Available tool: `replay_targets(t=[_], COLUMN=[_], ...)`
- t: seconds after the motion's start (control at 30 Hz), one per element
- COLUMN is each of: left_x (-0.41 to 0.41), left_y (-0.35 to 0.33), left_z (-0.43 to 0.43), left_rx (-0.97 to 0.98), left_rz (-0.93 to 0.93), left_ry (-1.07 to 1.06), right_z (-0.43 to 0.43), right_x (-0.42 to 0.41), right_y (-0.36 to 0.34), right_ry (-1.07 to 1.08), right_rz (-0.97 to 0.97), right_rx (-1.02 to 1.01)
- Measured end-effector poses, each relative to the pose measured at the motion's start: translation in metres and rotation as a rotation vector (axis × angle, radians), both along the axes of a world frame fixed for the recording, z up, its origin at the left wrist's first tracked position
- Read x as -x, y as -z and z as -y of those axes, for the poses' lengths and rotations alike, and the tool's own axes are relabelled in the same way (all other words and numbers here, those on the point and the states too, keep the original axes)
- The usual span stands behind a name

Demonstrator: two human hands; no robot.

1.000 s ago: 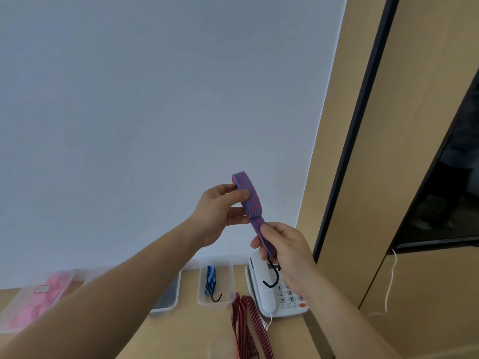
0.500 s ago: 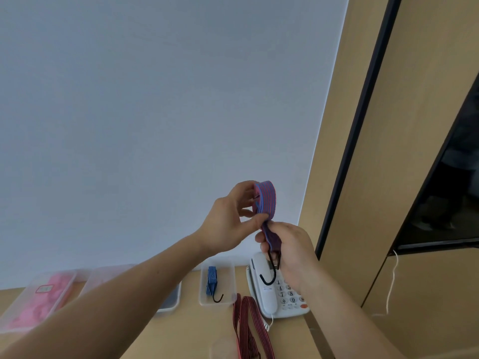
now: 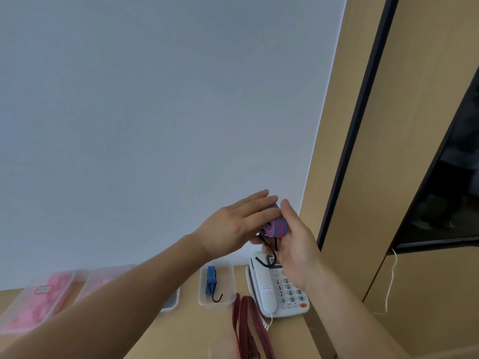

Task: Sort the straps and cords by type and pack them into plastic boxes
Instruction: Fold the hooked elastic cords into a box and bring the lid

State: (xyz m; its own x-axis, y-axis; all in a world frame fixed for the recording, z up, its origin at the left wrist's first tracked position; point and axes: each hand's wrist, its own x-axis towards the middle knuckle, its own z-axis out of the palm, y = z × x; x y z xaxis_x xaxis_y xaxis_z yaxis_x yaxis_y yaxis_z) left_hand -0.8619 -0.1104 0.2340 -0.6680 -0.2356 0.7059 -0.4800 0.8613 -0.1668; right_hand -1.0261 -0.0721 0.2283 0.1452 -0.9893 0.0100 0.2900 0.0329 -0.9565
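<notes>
Both hands' fingers [image 3: 259, 203] clasp the rolled strap [image 3: 278, 226] (hooks [image 3: 268, 255] dangling) above the telephone [image 3: 280, 288].

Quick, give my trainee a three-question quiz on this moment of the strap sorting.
1. True or false: the rolled strap lies on the desk.
2. Which strap sits in the small clear box? A red-black; B blue striped; C pink.
3. What hangs below the roll?

Key: 1 false, the left hand and right hand hold it in the air. 2 B, the blue strap. 3 black hooks.
</notes>
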Motion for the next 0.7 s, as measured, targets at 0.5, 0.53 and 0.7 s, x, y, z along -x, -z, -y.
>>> replay_targets(t=[0.5, 0.53, 0.7], left_x=[-0.026, -0.028, -0.047], left_y=[0.009, 0.012, 0.025], left_z=[-0.016, -0.016, -0.017], left_rx=[-1.527, -1.544, -1.571], left_rz=[-0.699, -0.736, -0.921], left_ry=[-0.065, -0.063, -0.016], right_z=[0.002, 0.001, 0.001], right_x=[-0.03, -0.036, -0.058], right_y=[0.022, 0.024, 0.027], right_ry=[0.221, 0.242, 0.245], right_rz=[-0.743, -0.82, -0.828], right_rx=[0.314, 0.314, 0.298])
